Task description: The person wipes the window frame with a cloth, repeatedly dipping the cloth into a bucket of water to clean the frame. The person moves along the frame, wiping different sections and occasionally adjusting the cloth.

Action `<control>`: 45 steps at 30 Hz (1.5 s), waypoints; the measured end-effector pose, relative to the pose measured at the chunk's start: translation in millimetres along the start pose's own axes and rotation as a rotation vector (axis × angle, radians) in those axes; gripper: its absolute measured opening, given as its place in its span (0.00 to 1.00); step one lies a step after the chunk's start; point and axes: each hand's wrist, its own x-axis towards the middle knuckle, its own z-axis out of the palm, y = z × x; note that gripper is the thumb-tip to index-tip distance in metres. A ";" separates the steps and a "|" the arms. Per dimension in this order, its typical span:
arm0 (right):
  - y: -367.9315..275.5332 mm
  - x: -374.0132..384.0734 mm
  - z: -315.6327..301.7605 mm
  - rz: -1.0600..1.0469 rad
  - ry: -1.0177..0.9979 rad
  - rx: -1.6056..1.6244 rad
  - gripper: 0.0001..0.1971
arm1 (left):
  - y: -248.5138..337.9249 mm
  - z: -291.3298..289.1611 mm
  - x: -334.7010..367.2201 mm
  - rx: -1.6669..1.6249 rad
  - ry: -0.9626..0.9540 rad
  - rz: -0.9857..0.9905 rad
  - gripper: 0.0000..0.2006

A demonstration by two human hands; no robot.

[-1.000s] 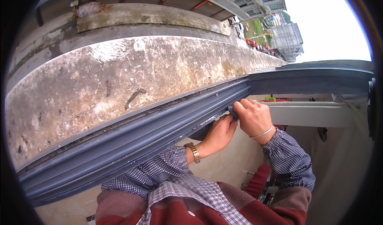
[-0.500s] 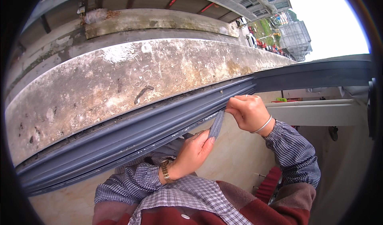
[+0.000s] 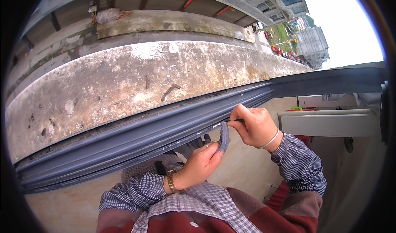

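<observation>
My left hand, with a watch at the wrist, is closed round the lower part of a narrow grey strip of cloth. The strip stands up from the fingers and bends over at its upper end. Close by, the thumb and forefinger of my right hand pinch a thin dark piece whose kind I cannot make out; its tip meets the top of the strip. Both hands are on the near side of a dark blue-grey window frame with long grooves, close to its inner edge.
Beyond the frame runs a stained concrete ledge with a dark bent scrap on it. Further out are a street and buildings. A white ledge stands at the right, and pale tiles lie below my hands.
The grey strip, straight before, now bends over at its upper end. The dark piece shows at my right fingertips. The view has shifted a little, with the ledge appearing further right.
</observation>
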 end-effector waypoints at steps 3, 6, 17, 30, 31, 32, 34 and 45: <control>-1.8 5.8 -0.7 -0.062 -0.011 -0.031 0.10 | 3.8 -14.7 -17.9 -0.002 0.094 0.023 0.06; -13.2 16.7 -1.1 -0.141 -0.005 -0.007 0.11 | 8.8 -22.6 -30.6 0.079 0.033 0.018 0.07; -185.8 87.1 96.4 -0.519 0.323 0.043 0.10 | 29.9 -107.7 -203.3 0.192 0.644 -0.028 0.15; -176.1 63.3 107.9 -0.632 0.164 0.410 0.10 | 50.6 -114.7 -225.3 0.908 0.820 -0.002 0.15; -156.2 50.2 105.7 -0.549 0.133 0.402 0.08 | 52.5 -109.3 -218.3 0.916 0.780 -0.107 0.16; -137.6 37.5 103.4 -0.470 0.087 0.399 0.05 | 53.0 -105.6 -209.0 0.929 0.741 -0.136 0.17; -105.8 13.4 102.1 -0.323 0.034 0.283 0.04 | 50.3 -104.2 -188.3 1.094 0.680 -0.054 0.16; -45.7 -54.7 139.1 0.204 0.018 1.250 0.14 | 13.6 -33.9 -98.9 0.210 0.384 -0.049 0.14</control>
